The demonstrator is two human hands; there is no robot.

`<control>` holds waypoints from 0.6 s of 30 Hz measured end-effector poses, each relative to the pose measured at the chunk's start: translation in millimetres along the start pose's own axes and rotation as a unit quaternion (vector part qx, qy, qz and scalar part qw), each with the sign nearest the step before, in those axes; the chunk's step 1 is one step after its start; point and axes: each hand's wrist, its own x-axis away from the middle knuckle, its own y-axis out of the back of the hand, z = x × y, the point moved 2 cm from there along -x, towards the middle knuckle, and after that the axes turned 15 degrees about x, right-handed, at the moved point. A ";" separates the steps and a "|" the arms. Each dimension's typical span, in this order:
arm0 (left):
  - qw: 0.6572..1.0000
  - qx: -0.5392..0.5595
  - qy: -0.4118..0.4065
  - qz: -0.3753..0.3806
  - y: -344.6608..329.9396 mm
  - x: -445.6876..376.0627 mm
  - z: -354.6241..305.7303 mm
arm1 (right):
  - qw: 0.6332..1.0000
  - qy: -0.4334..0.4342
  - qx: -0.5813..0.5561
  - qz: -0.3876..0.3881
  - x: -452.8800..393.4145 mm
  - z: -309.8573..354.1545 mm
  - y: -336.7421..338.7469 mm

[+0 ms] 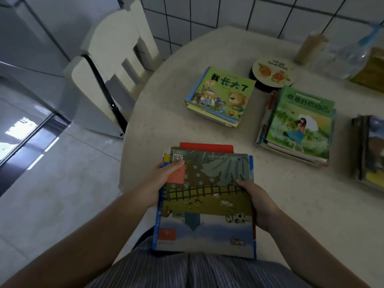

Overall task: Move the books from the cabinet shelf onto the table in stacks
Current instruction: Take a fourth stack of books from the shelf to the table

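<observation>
Green-covered picture books and on a cream speckled table, red book edge above a teal-and-olive fence-patterned cover, white chair, blue-grey striped clothing.

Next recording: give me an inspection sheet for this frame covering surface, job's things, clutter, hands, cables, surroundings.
Surface: pale round table, mostly bare near its front edge.
Job's things: held bundle of books at the table edge; lion-cover stack, green-cover stack and dark stack lie on the table.
Clutter: round tin, beige cylinder, clear plastic bag at the far side.
Hands: left hand and right hand grip the bundle's sides.
Cables: nothing seen.
Surroundings: white chair with black strap, tiled wall, glossy floor.
</observation>
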 end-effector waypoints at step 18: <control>0.975 -0.205 0.020 0.082 -12.7 -94.5 -91.7 | 0.982 0.032 -0.089 -0.161 -31.9 38.4 -53.5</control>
